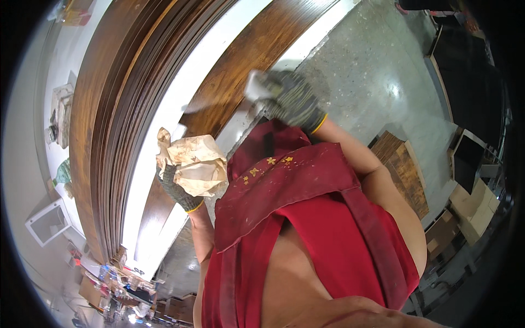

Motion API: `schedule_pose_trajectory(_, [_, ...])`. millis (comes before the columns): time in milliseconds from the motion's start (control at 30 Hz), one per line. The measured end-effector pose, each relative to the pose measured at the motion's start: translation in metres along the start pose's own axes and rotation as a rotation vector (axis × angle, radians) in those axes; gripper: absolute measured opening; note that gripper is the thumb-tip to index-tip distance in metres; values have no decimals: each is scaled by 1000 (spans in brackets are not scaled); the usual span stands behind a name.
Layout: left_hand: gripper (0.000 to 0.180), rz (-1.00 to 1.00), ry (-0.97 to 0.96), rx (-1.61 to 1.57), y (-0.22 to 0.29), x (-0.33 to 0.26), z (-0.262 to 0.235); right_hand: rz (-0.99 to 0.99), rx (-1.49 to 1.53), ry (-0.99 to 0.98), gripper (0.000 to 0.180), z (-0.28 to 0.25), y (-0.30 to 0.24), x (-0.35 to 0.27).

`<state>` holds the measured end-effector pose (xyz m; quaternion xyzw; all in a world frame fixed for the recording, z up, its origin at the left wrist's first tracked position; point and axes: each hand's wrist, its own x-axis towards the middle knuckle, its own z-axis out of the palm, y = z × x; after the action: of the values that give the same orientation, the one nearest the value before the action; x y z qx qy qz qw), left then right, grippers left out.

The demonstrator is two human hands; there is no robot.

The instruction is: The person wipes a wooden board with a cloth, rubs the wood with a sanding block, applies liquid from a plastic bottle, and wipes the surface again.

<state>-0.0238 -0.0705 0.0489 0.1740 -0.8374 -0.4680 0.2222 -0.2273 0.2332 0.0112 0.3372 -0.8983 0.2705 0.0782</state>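
— Cloth (196,157)?
— One, tan, crumpled, bunched in left hand (178,186), spilling past curled fingers.
— Right hand (295,99)?
— Blurred, gripping one pale block (255,87); exact finger spread unclear.
— Edges, room?
— One brown board (240,63) just beside, white strip (195,68) beyond, then one board stack (126,68), uncounted; grey floor (372,60) rightward. Gloves (299,106): two.

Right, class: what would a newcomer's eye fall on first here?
Probably the red apron filling the lower middle. Next comes the crumpled cream cloth or paper, held in the gloved left fingers just left of it. The stacked brown boards, bending down the left side, also stand out.
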Motion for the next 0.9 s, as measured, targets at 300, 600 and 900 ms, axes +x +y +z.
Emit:
schedule_pose_trajectory(300, [44,-144,264,-35,25,-56,5,9,-353,162,55,-54,142,56])
schedule_pose_trajectory(600, [41,-606,532,-763,62,-100,24,-372,159,-142,52,35,-57,8])
schedule_pose_trajectory(900, [37,-733,600,-285,16,-198,13,-473,-134,-7,54,-19,53,44])
